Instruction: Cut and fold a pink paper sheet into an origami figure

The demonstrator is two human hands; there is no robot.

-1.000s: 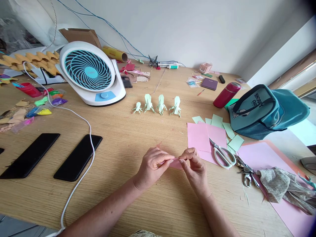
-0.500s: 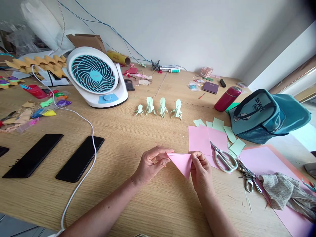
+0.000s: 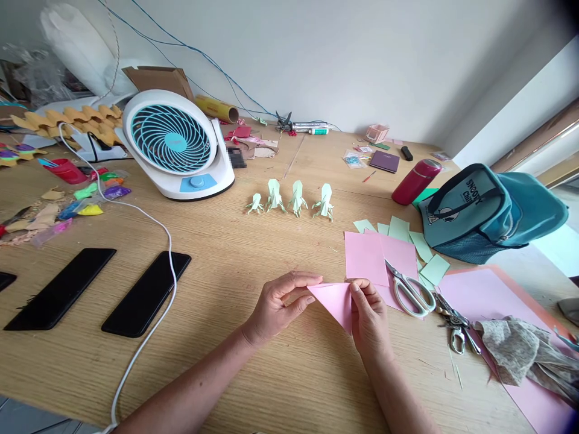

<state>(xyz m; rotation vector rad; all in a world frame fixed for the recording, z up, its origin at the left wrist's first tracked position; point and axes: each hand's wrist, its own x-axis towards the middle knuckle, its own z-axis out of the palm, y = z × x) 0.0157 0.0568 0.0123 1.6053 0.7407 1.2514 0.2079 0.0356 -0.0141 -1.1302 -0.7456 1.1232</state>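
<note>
Pink paper [image 3: 335, 304], right edge hidden, is pinched by the right hand [image 3: 370, 313]; left hand [image 3: 277, 304], fingers parted, possibly touches it.

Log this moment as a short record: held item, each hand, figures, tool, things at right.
Held item: pink paper, folded into a triangle
Right hand: pinches the triangle's right side
Left hand: fingertips at its left corner, grip unclear
Figures: four pale green paper figures, in a row
Tool: scissors, partly on pink sheets
At right: teal bag, red flask

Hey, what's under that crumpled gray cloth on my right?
A large pink sheet shows on both sides of the cloth, apparently running beneath; anything else there is covered.
</note>
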